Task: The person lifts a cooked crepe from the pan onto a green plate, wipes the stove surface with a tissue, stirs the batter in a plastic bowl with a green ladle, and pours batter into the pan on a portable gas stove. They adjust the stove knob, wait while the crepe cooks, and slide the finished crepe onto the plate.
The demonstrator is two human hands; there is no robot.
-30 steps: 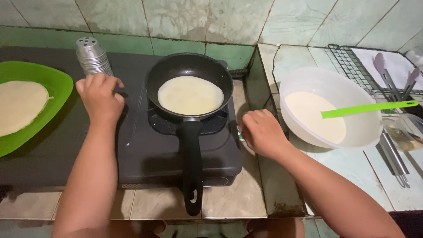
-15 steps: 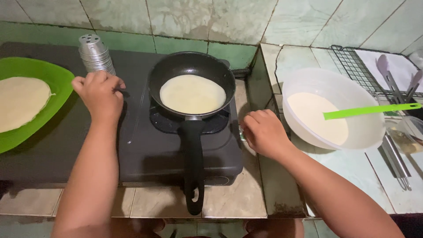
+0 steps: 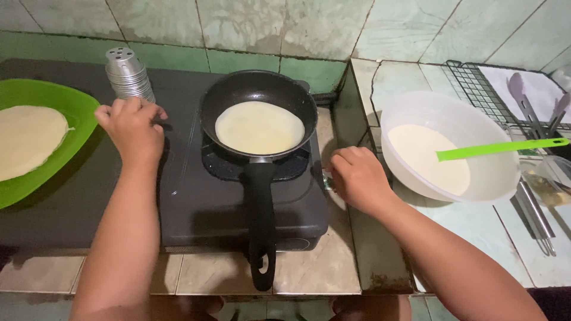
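A tiled counter is seen carrying a black stove between the left hand and right hand. A green plate is set left of the left hand; a white bowl right of the right hand.

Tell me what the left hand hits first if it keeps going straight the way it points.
Probably the stack of metal cups, just beyond the left hand knuckles; depth between them is unclear.
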